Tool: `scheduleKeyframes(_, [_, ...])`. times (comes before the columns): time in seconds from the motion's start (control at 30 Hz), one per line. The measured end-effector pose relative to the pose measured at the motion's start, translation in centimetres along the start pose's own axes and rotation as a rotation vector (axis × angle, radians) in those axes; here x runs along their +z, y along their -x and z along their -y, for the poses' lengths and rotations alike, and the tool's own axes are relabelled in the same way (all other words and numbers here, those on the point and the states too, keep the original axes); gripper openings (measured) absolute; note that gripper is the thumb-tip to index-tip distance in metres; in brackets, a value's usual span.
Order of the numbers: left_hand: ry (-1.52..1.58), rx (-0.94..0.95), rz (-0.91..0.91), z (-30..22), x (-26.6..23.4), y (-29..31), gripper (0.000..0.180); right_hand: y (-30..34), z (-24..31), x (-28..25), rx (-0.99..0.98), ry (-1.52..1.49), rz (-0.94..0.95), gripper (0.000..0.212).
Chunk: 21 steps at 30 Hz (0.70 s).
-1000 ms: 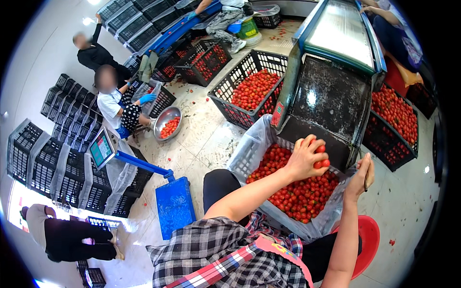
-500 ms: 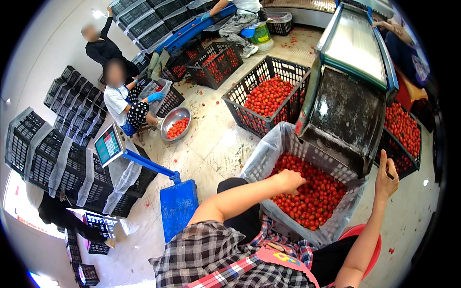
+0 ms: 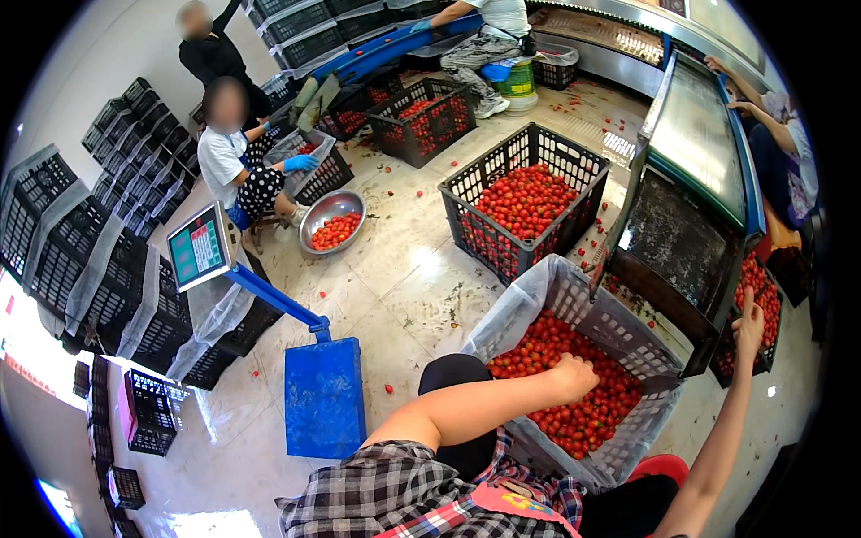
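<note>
A crate (image 3: pixel 659 399) lined with clear plastic stands in front of me, with many red cherry tomatoes (image 3: pixel 587 430) inside. My left hand (image 3: pixel 574 378) is over these tomatoes, its fingers curled together; whatever they may hold is hidden. Out to the right, beyond the crate's side, my right hand (image 3: pixel 748 327) is raised with one finger pointing up and the others bent. Whether something small is in it does not show clearly. Behind that hand is another crate of tomatoes (image 3: pixel 760 291), partly covered by a dark metal chute (image 3: pixel 677 233).
A black crate of tomatoes (image 3: pixel 529 197) stands beyond the lined one. On the left are a blue platform scale (image 3: pixel 325 399), a metal bowl (image 3: pixel 336 202) of tomatoes and stacked black crates (image 3: pixel 99 260). Co-workers sit at the back and right. Loose tomatoes dot the floor.
My view has shifted. My left hand stays over the tomatoes, now with its fingers more tucked in. More floor shows between the lined crate and the chute, and my right hand is farther right.
</note>
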<state>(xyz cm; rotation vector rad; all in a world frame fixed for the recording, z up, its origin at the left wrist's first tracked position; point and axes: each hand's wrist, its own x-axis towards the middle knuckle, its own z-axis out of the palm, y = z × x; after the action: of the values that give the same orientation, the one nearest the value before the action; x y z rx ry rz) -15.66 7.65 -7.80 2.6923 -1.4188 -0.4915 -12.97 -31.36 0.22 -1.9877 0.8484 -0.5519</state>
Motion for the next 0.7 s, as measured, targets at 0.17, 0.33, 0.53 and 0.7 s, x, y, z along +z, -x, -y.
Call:
scheduleKeyframes(0.17, [-0.06, 0.064, 0.022, -1.5, 0.2, 0.1, 0.022, 15.6, 0.6, -0.2, -0.518, -0.275, 0.012, 0.029])
scheduleKeyframes(0.33, [-0.067, 0.088, 0.001, -2.3, 1.2, 0.6, 0.029, 24.4, 2.8, 5.8, -0.889, 0.305, 0.706, 0.077])
scheduleKeyframes(0.53, [0.006, 0.178, -0.116, -3.3, 1.5, 2.3, 0.03, 25.3, -0.3, 8.6, -1.0, 0.477, 0.633, 0.076])
scheduleKeyframes(0.7, [-0.236, 0.181, -0.177, -3.0, 2.5, 2.6, 0.011, 26.4, -2.1, 10.5, -0.994, 0.426, 0.69, 0.069])
